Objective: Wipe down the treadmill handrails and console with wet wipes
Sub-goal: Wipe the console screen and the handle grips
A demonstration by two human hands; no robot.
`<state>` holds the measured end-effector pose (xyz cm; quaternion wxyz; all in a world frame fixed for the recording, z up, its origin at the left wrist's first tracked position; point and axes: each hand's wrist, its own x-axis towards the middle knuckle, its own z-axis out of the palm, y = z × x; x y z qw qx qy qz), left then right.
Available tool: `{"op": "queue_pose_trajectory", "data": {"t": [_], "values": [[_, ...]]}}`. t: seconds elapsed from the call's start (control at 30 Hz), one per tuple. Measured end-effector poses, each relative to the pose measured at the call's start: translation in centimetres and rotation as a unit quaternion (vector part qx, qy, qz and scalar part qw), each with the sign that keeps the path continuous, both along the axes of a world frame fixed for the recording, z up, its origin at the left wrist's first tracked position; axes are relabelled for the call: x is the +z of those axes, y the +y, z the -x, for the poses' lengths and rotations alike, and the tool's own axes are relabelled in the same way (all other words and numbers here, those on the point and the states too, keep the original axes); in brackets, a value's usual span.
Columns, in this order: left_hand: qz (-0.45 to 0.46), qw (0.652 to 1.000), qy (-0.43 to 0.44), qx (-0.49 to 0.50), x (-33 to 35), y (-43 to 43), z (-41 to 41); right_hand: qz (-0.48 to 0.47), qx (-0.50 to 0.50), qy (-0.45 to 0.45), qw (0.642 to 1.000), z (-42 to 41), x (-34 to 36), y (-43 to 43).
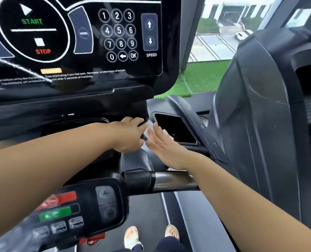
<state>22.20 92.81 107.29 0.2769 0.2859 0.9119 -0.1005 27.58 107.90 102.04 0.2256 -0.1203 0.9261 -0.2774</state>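
Treadmill console (78, 42) and handrail (169, 180) look pending; I judge we're at wipe prep beside the side pocket (176, 128). Left hand (131, 133) has its fingers curled, pinching the white wet wipe (149, 130); right hand (162, 142) lies flat, fingers straight, against it. Next calls for a firm grip, then sweeping the console.
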Motion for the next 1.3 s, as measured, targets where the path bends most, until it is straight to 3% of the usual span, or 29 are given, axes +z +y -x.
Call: {"op": "queue_pose_trajectory", "data": {"t": [0.13,0.4,0.6,0.8,1.0,1.13,1.2,1.3], "values": [[0.034,0.999,-0.015,0.012,-0.3,1.3,-0.4,-0.077,0.066,-0.028,0.994,-1.8,-0.1,4.8],[0.037,0.999,-0.004,-0.014,-0.5,3.7,-1.4,-0.002,0.041,-0.049,0.998,-1.8,-0.5,3.9],[0.08,0.997,-0.003,-0.018,-0.5,3.9,-1.8,-0.071,0.016,-0.018,0.997,-2.4,-2.0,8.2],[0.073,0.997,-0.015,0.005,-0.1,4.8,-1.9,0.016,0.029,-0.037,0.999,-2.5,-1.6,5.0],[0.071,0.997,-0.012,-0.031,-1.0,6.3,-1.9,-0.053,-0.044,-0.004,0.998,-3.0,-4.0,11.0],[0.075,0.997,-0.004,-0.025,-1.3,7.0,-2.0,-0.06,0.012,0.029,0.998,-3.0,-2.6,8.9],[0.079,0.996,-0.004,-0.032,-1.4,7.0,-2.0,-0.045,0.058,0.002,0.997,-3.2,-2.0,7.7],[0.076,0.997,-0.001,-0.032,-1.4,6.6,-2.0,-0.036,0.025,-0.013,0.999,-3.7,-2.4,9.8]]}}
